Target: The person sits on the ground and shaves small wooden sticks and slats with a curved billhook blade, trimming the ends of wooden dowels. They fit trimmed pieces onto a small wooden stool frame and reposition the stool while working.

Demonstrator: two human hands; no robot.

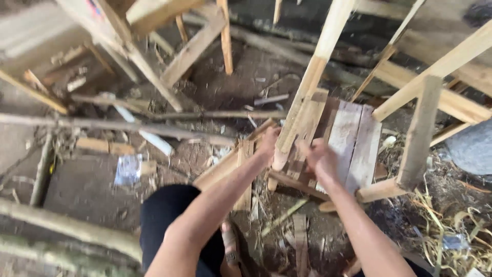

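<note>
Pale timber, raw and unplaned, on every side. Crouches over bare earth (233, 77) strewn with offcuts. Clasps the lower end of a long batten (312, 72) in the left hand (267, 141), grip closed round its edge. Holds it leaning steeply up and away, with its foot against a short board (309, 125) on a low slatted panel (354, 138). Keeps the right hand (319, 156) just beside the batten's foot, at the short board. Too smeared with blur to tell whether that grip is open or closed on anything.

Looks like the fitting stage: lining one piece against another, with nothing visibly fixed. Calls for a steady left grip at the foot, a square seat of batten on board, and care for the frame post (420, 133) close on the right. Off to the left, a crumpled clear wrapper (128, 169) flat on the dirt, well apart from both hands.
</note>
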